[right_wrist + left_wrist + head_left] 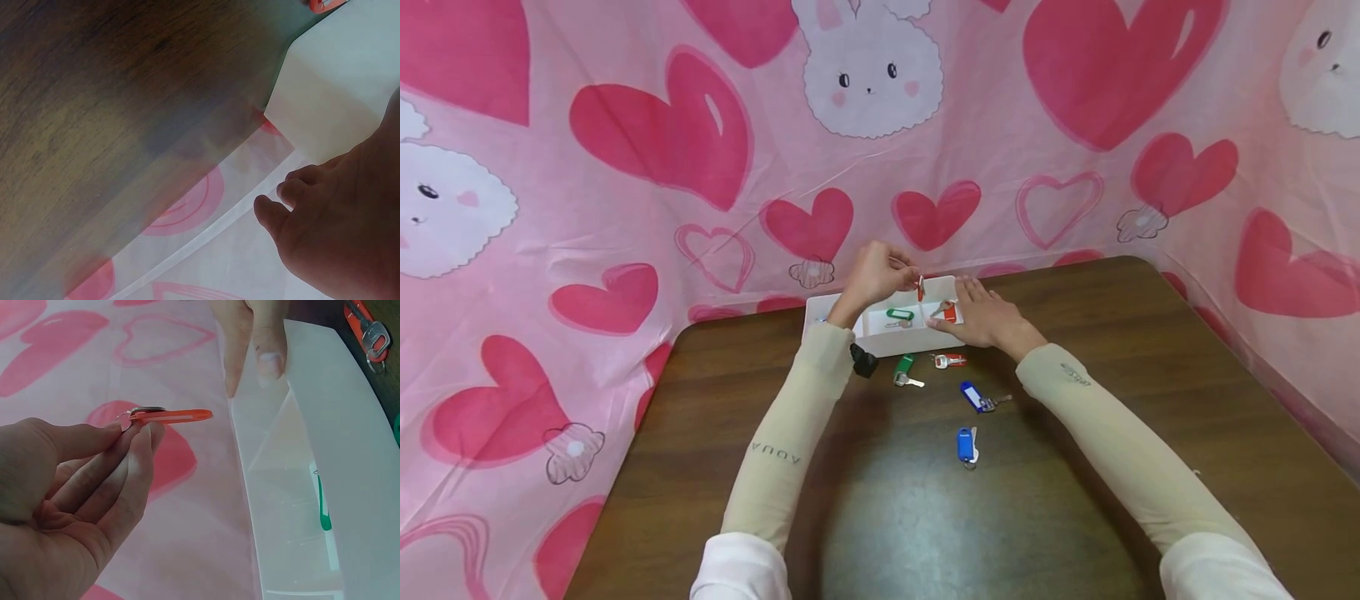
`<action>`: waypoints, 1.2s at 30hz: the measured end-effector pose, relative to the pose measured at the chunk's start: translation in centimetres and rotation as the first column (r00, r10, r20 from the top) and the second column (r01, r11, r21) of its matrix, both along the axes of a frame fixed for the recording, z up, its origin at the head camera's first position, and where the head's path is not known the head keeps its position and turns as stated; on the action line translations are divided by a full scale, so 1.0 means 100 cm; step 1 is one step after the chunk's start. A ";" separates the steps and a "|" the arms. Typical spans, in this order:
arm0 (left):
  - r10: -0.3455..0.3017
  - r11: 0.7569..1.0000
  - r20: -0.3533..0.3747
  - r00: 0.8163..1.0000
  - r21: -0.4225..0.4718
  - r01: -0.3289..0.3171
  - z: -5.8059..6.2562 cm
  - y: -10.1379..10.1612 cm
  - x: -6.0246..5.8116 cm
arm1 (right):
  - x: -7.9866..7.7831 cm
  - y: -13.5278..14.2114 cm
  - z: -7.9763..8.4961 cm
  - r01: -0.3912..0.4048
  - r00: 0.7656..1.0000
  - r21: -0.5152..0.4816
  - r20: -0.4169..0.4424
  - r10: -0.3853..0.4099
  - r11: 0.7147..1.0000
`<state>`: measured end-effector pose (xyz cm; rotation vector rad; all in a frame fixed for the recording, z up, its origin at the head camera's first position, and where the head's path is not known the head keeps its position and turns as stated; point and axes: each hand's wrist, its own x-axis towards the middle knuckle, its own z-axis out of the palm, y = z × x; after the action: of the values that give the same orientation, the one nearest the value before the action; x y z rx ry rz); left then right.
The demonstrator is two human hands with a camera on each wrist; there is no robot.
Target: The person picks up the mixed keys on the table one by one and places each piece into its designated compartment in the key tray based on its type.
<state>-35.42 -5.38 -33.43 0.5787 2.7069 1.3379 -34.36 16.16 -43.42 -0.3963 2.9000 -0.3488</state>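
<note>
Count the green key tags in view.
2: one green tag inside the white tray, another tag on the table in front of it. More may hide behind the left hand.

Extended the left arm (775, 442) and right arm (1135, 450) forward, converging from the lower edge of the head view. Flexed the left wrist (844, 312), angling the left hand (880, 273) to the right and setting it slightly higher in that view than the right hand (988, 320). Pinched with the left thumb (84, 439) against the fingertips (155, 430), bending the other fingers loosely. Turned the back of the right hand upward, reaching with straight fingers and spreading the right thumb (269, 350) toward the left hand. Held both hands near each other but apart.
</note>
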 end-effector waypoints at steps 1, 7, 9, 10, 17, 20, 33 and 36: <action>0.000 1.000 -0.001 1.000 -0.002 0.000 0.000 0.000 -0.001 | 0.000 0.000 0.000 -0.002 1.000 0.003 -0.002 0.002 1.000; 0.001 1.000 0.003 1.000 -0.008 -0.001 -0.002 0.003 -0.008 | 0.000 -0.001 -0.002 -0.008 1.000 0.018 -0.017 0.009 1.000; 0.000 1.000 -0.004 1.000 -0.017 0.000 -0.002 0.004 -0.009 | 0.001 -0.001 -0.003 -0.007 1.000 0.019 -0.019 0.007 1.000; -0.003 1.000 -0.008 1.000 -0.018 0.003 -0.002 0.005 -0.010 | 0.001 -0.001 -0.003 -0.006 1.000 0.020 -0.020 0.007 1.000; -0.008 1.000 -0.006 1.000 -0.026 0.008 -0.001 0.008 -0.016 | 0.002 0.000 -0.002 -0.006 1.000 0.014 -0.017 0.007 1.000; -0.021 0.999 0.000 1.000 -0.029 0.021 -0.002 0.009 -0.019 | 0.002 0.000 -0.002 -0.006 1.000 0.013 -0.019 0.006 1.000; -0.037 0.999 0.063 0.997 0.006 0.037 -0.011 0.011 -0.033 | 0.000 0.000 -0.003 -0.006 1.000 0.001 -0.023 0.006 1.000; -0.025 1.000 0.066 0.998 0.014 0.024 -0.011 0.012 -0.036 | 0.000 0.000 -0.003 -0.003 1.000 0.000 -0.027 0.003 1.000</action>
<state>-38.98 -4.17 -34.54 0.5558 2.6324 1.3449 -34.33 16.19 -43.74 -0.4090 2.9248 -0.3452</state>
